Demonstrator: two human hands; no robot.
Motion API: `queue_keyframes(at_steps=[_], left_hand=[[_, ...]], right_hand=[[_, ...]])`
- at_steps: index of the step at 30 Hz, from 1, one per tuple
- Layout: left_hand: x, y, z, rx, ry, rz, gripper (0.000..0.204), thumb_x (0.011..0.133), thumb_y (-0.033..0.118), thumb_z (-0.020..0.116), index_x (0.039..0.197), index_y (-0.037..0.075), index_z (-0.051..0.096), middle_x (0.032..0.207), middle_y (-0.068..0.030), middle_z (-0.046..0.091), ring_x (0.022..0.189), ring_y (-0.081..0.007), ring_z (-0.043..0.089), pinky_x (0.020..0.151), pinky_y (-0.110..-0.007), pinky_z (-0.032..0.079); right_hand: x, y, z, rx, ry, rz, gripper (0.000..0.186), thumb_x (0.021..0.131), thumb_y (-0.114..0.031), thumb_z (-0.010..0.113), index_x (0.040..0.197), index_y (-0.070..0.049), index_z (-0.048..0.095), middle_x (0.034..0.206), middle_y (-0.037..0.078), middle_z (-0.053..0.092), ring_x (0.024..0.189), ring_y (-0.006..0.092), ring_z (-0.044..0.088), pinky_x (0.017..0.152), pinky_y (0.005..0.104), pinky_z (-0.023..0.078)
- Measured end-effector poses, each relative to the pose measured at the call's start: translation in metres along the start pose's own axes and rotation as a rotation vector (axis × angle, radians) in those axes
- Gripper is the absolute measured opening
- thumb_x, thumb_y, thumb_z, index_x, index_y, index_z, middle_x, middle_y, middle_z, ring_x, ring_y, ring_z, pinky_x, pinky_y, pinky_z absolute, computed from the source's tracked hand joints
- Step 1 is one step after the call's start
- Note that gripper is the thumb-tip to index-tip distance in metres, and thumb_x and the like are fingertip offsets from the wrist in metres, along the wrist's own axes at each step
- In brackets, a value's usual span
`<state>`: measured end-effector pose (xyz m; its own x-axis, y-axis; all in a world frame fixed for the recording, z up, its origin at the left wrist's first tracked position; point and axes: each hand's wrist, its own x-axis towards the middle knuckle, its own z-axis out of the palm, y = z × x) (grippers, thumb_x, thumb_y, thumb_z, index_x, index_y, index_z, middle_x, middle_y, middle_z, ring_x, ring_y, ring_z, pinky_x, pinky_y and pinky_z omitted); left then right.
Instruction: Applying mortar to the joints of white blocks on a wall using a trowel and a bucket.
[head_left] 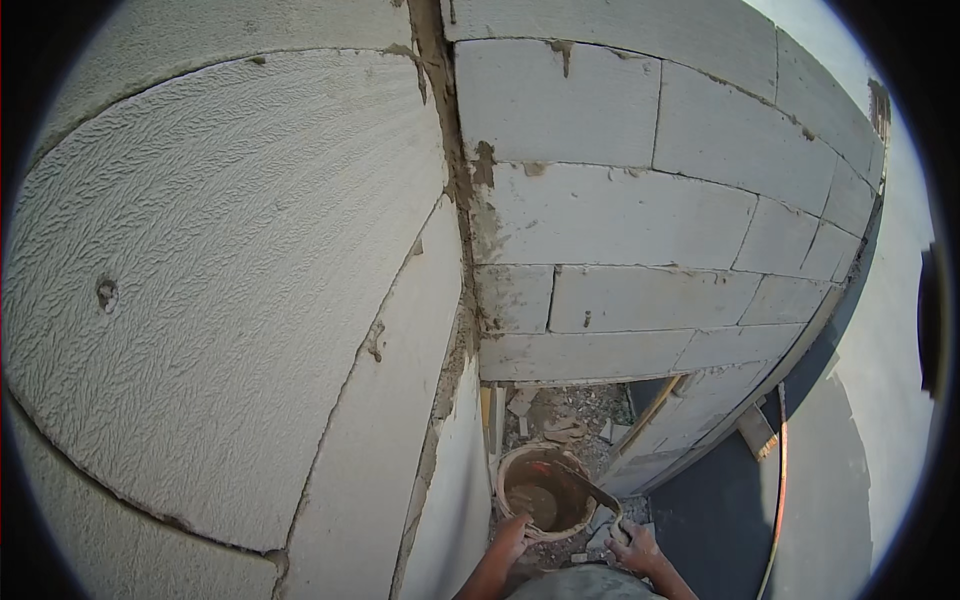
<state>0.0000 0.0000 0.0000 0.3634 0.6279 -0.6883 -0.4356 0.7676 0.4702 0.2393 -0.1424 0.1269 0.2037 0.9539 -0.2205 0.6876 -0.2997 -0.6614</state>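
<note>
At the lower middle stands a round bucket (507,478) with a mortar-crusted rim and some greyish-brown wet mix (532,505) at its bottom. My left hand (512,535) is closed on the bucket's near-left rim. On the other side, my right hand (636,548) grips the handle of a trowel (600,494). Its narrow dark blade reaches over the right rim into the bucket's mouth; the far end of the blade is hard to make out.
Pale block walls meet in a corner, with a rough mortar-smeared joint (455,165) between the textured left wall (220,270) and the right wall (610,215). Rubble (585,405) covers the ground behind the bucket. An orange-red hose-like line (781,480) runs along the right.
</note>
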Motion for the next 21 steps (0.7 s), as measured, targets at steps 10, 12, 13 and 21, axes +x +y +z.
queue_keyframes(at_steps=[10, 12, 13, 21], left_hand=[[-0.05, 0.05, 0.046, 0.235, -0.133, 0.301, 0.057, 0.082, 0.009, 0.061, 0.135, 0.01, 0.041, 0.107, -0.0084, 0.062, 0.078, -0.0191, 0.065, 0.06, -0.035, 0.056], [-0.067, 0.069, 0.07, 0.194, -0.136, 0.314, 0.055, 0.082, 0.008, 0.061, 0.134, 0.01, 0.042, 0.106, -0.0081, 0.062, 0.078, -0.0193, 0.065, 0.062, -0.034, 0.055], [-0.062, 0.073, 0.07, 0.205, -0.137, 0.297, 0.055, 0.082, 0.008, 0.061, 0.134, 0.01, 0.042, 0.106, -0.0081, 0.062, 0.078, -0.0193, 0.065, 0.062, -0.034, 0.055], [-0.065, 0.051, 0.075, 0.358, -0.22, 0.455, 0.066, 0.082, 0.005, 0.059, 0.143, 0.004, 0.035, 0.124, -0.0119, 0.056, 0.099, -0.0218, 0.063, 0.075, -0.035, 0.056]], right_hand=[[0.002, -0.069, -0.093, 0.103, -0.047, -0.037, 0.028, 0.09, -0.022, 0.067, 0.101, 0.002, 0.057, 0.074, 0.009, 0.059, 0.062, 0.0184, 0.06, 0.06, 0.0347, 0.049], [0.002, -0.093, -0.105, 0.081, -0.045, -0.034, 0.028, 0.09, -0.022, 0.067, 0.101, 0.002, 0.058, 0.073, 0.008, 0.059, 0.061, 0.0171, 0.06, 0.06, 0.034, 0.049], [0.009, -0.102, -0.109, 0.179, -0.154, 0.034, 0.028, 0.09, -0.022, 0.066, 0.101, 0.002, 0.058, 0.072, 0.008, 0.06, 0.061, 0.0178, 0.06, 0.06, 0.0348, 0.049], [0.073, -0.13, -0.072, 0.073, -0.098, -0.02, 0.029, 0.087, -0.022, 0.065, 0.097, 0.005, 0.063, 0.079, 0.022, 0.066, 0.075, 0.0363, 0.068, 0.07, 0.045, 0.051]])
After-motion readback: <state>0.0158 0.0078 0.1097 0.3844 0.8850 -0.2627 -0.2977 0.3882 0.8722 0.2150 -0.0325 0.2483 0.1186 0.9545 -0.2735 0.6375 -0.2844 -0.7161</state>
